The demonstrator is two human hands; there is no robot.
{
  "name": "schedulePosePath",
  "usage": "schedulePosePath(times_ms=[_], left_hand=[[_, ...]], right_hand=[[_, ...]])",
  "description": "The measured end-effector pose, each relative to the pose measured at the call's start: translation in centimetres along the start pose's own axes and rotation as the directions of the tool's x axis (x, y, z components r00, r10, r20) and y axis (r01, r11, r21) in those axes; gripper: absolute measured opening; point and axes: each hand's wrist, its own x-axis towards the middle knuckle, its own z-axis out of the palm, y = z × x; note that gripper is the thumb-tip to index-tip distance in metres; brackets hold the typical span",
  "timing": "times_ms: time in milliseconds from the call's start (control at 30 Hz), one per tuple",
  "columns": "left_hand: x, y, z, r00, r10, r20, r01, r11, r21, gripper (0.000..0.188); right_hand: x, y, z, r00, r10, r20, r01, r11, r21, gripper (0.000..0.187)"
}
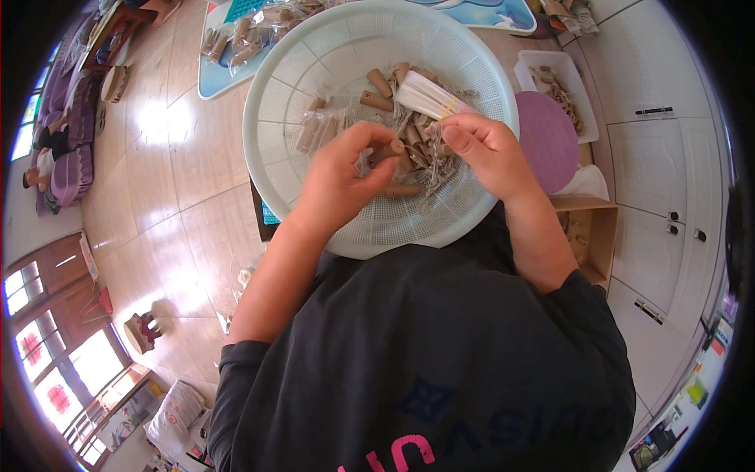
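A large pale plastic mesh basket [261, 118] lies in front of me with loose brown cylinders, small clear bags and thin greyish strands inside. Between the thumb and fingers of my left hand [340, 169] is a brown cylinder [394, 148], its round end showing. My right hand [489, 153] is closed in a pinch on the thin strands [437, 149], which hang below its fingertips. Just above that hand rests a bundle of white strips [429, 94] with a yellow band around it. Clear bags with brown cylinders [321, 130] lie beside my left hand.
Beyond the basket, a blue-and-white tray [211, 79] carries bagged cylinders. To the right stand a white bin [586, 94] of brown pieces, a round purple surface [548, 141] and a cardboard box [604, 236]. White cabinets [649, 173] line the right side. Someone sits far left.
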Motion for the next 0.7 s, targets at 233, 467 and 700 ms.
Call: schedulePosePath(times_ms=[233,467,700], left_hand=[[-0.3,0.8,-0.5,1.0,-0.001,-0.003,0.001,0.999,0.049,0.024],[-0.6,1.0,0.0,0.966,-0.224,0.128,0.258,0.849,-0.46,0.021],[-0.5,1.7,0.3,0.862,-0.463,0.204,0.453,0.528,-0.718,0.025]], right_hand=[[0.4,-1.4,0.6,0.98,0.163,0.115,-0.192,0.927,0.323,0.02],[0.3,-0.9,1.7,0.993,0.114,-0.009,-0.108,0.962,0.252,0.014],[0.0,-1.5,1.6,0.971,0.204,0.122,-0.235,0.895,0.379,0.016]])
